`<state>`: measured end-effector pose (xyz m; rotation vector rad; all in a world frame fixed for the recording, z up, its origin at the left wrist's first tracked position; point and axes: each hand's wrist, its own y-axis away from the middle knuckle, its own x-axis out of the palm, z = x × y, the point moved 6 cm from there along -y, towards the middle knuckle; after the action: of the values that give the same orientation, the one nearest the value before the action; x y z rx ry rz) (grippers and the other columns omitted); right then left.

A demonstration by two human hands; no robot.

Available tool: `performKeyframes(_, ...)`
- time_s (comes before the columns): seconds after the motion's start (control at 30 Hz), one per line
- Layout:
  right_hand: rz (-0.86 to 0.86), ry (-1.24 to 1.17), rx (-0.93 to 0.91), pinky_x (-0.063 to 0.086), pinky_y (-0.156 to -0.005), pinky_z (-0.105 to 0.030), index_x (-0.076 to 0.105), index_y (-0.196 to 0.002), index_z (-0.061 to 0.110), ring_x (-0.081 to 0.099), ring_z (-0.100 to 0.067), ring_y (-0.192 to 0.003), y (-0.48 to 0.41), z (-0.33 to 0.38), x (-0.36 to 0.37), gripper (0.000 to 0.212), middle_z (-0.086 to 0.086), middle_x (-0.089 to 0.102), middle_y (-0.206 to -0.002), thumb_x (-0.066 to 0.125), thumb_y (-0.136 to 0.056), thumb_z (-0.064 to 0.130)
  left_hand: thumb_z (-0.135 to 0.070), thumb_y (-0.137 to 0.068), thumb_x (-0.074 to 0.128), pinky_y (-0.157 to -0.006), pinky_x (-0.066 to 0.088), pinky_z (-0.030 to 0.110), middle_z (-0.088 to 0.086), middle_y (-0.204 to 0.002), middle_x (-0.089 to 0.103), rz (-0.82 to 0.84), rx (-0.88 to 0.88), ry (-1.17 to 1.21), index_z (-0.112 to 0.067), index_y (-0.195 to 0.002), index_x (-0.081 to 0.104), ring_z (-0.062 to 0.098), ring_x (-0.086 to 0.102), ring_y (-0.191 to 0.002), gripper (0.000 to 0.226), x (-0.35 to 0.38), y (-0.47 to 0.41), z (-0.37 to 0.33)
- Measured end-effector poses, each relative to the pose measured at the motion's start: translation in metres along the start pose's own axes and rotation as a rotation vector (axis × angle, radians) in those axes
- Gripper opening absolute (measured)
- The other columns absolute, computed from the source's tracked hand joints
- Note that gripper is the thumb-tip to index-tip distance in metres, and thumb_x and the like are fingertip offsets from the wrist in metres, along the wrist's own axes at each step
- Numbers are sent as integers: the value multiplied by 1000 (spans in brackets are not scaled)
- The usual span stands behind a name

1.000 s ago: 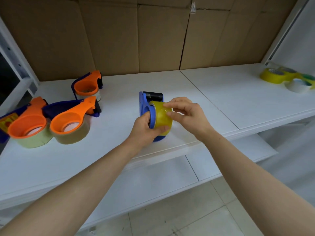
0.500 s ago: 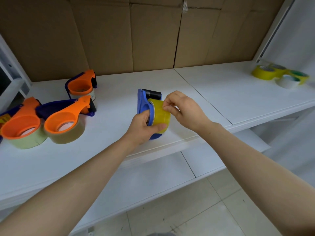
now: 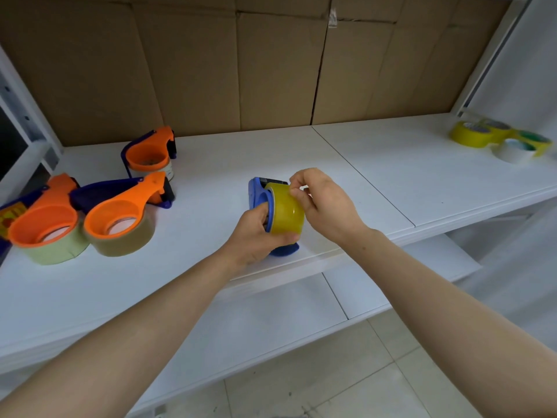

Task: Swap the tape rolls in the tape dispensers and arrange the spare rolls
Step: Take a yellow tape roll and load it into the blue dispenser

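your left hand (image 3: 256, 235) grips the blue dispenser (image 3: 255, 193) near the front edge of the white shelf (image 3: 391, 176), fingers curled around its yellow tape roll (image 3: 286, 212), while your right hand (image 3: 327, 206) pinches the roll's top edge between thumb and fingertips. three orange dispensers (image 3: 120, 212) sit at left; spare rolls (image 3: 470, 137) lie far right.
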<state>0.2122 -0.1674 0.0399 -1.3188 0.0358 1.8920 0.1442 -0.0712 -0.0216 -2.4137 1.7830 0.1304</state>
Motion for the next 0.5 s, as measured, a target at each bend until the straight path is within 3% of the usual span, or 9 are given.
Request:
performKeyframes(0.2,14,103,36,45,-73,-32,56,-101,17,55,-20,-92,-14,3,1,15,0,62,-104,44,-96,24,0,-71,76,-68,53,13,6,-96,68,14,-22,44,-13,-101,61,12,65,-80,36,-8,1,2)
performKeyframes(0.33,53,175,75,39,-69,-29,56,-104,18,56,-22,-94,-25,5,3,18,-1,62,-104,43,-96,26,-13,-60,80,-77,53,24,6,-96,70,30,-48,90,-12,-104,63,13,66,-82,47,-14,1,4)
performKeyframes(0.5,106,199,176,36,-69,-30,55,-107,17,56,-27,-96,-32,-6,9,19,-5,64,-102,42,-96,27,-12,-81,69,-66,53,20,1,-68,71,24,-57,182,-10,-87,65,13,66,-65,7,-18,3,2)
